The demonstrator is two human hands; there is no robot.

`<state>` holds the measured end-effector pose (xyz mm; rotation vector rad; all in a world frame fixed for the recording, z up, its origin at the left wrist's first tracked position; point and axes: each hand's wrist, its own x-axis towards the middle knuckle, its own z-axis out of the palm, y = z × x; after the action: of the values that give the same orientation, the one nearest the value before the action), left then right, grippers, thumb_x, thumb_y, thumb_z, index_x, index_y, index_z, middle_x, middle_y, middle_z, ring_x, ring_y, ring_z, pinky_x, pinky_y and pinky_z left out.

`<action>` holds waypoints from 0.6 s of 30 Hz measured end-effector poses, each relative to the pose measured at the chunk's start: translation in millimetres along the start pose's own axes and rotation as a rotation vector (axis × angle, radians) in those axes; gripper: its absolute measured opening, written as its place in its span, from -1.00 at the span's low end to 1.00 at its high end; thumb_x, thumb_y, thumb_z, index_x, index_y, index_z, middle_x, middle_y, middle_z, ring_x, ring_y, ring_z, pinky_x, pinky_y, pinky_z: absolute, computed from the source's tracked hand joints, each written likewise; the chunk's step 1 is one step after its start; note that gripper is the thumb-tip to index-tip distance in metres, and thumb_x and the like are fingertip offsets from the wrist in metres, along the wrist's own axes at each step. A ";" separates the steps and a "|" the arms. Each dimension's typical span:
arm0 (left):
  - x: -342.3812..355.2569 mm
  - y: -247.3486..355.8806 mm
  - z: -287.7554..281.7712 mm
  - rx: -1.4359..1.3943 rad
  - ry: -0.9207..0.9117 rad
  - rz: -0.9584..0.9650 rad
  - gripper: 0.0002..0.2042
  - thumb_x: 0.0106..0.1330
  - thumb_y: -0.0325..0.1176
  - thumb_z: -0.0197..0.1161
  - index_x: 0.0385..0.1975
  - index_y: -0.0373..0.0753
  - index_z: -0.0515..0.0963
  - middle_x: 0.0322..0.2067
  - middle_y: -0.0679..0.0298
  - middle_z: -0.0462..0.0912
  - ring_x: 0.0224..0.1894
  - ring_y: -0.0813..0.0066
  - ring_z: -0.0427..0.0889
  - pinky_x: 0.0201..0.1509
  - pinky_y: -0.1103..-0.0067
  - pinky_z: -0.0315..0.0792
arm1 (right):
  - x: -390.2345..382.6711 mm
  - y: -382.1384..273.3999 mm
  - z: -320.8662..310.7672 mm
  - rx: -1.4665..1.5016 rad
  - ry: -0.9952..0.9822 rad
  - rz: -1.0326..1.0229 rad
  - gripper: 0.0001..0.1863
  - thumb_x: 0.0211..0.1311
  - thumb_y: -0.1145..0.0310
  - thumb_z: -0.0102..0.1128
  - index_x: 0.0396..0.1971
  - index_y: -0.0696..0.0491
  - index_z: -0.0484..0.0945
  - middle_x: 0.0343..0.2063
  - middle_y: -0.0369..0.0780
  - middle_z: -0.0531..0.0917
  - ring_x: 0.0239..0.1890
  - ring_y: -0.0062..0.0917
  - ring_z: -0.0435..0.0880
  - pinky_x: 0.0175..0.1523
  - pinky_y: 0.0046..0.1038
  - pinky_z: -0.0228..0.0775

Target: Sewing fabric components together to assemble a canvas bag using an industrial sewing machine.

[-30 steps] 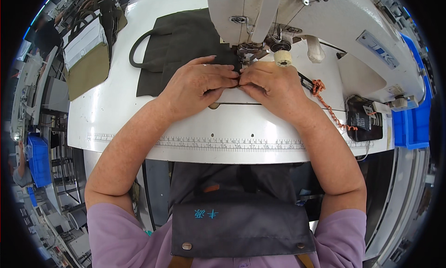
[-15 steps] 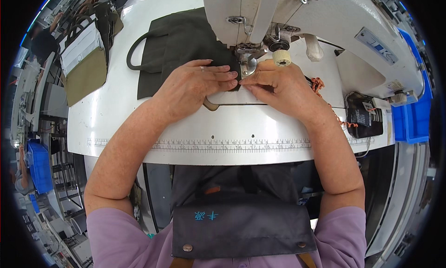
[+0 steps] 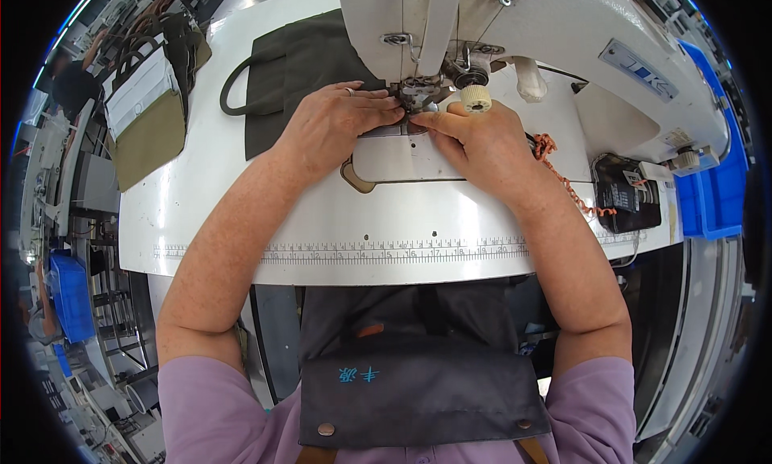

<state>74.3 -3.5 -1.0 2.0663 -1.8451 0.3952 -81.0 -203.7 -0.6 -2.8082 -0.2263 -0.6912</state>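
Note:
A dark green fabric bag (image 3: 277,86) with a loop handle lies on the sewing machine's (image 3: 402,22) white bed, its right edge at the needle area. My left hand (image 3: 338,130) rests flat on it, fingers stretched toward the presser foot (image 3: 418,90). On the foot's other side, my right hand (image 3: 486,146) has its index finger at the fabric's edge. The thumb sits lower, and the remaining fingers curl under, partly hidden. Whatever lies beneath those fingers cannot be made out.
Several olive and dark bag pieces (image 3: 149,126) lie at the table's left. An orange coiled cord (image 3: 555,162) runs to a black tray (image 3: 627,195) on the right. A ruler strip (image 3: 386,255) follows the front edge. Blue bins (image 3: 708,174) stand beyond the right end.
The bag has shifted slightly away and right relative to the machine. Its near corner by the foot has gone under my fingers. My right index finger now reaches straighter toward the foot.

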 end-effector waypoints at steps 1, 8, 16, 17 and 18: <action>-0.4 0.2 0.2 0.003 -0.001 0.001 -0.57 0.18 -0.67 0.10 -0.02 -0.15 0.73 0.01 0.31 0.76 0.18 0.38 0.67 0.39 0.31 0.45 | -0.2 0.3 -0.1 0.009 0.000 0.000 -0.79 0.25 0.34 0.26 -0.16 -0.12 0.77 -0.49 -0.22 0.68 -0.40 -0.26 0.70 -0.28 -0.19 0.53; -1.3 2.2 1.9 -0.018 0.009 -0.029 -0.57 0.18 -0.67 0.10 -0.02 -0.14 0.73 0.00 0.30 0.77 0.19 0.38 0.67 0.39 0.32 0.46 | -0.5 2.3 1.7 0.020 0.003 0.024 -0.80 0.28 0.31 0.23 -0.17 -0.08 0.76 -0.48 -0.20 0.69 -0.42 -0.24 0.70 -0.30 -0.18 0.53; -3.3 13.9 -0.1 0.044 -0.011 -0.050 -0.58 0.18 -0.64 0.11 0.00 -0.17 0.72 0.03 0.26 0.75 0.19 0.34 0.67 0.36 0.32 0.49 | -0.3 1.9 3.2 0.056 0.027 0.022 -0.80 0.30 0.31 0.22 -0.15 -0.09 0.75 -0.48 -0.20 0.67 -0.40 -0.23 0.71 -0.30 -0.18 0.54; -4.1 15.7 0.0 0.057 -0.026 -0.063 -0.60 0.23 -0.59 0.11 0.03 -0.16 0.71 0.06 0.26 0.73 0.20 0.35 0.66 0.37 0.32 0.48 | -0.4 1.4 3.3 0.056 0.028 0.021 -0.80 0.30 0.31 0.22 -0.15 -0.09 0.75 -0.48 -0.20 0.67 -0.40 -0.23 0.71 -0.30 -0.18 0.54; -4.7 16.6 -0.5 0.071 -0.040 -0.077 -0.62 0.27 -0.54 0.11 0.05 -0.16 0.70 0.10 0.26 0.72 0.21 0.35 0.64 0.37 0.31 0.47 | -0.7 0.6 3.1 0.049 0.012 0.009 -0.80 0.30 0.31 0.22 -0.14 -0.10 0.74 -0.47 -0.21 0.67 -0.39 -0.24 0.71 -0.30 -0.18 0.54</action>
<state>57.3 -0.6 -1.5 2.2001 -1.7915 0.4070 -80.2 -203.5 -3.8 -2.7564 -0.2247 -0.6913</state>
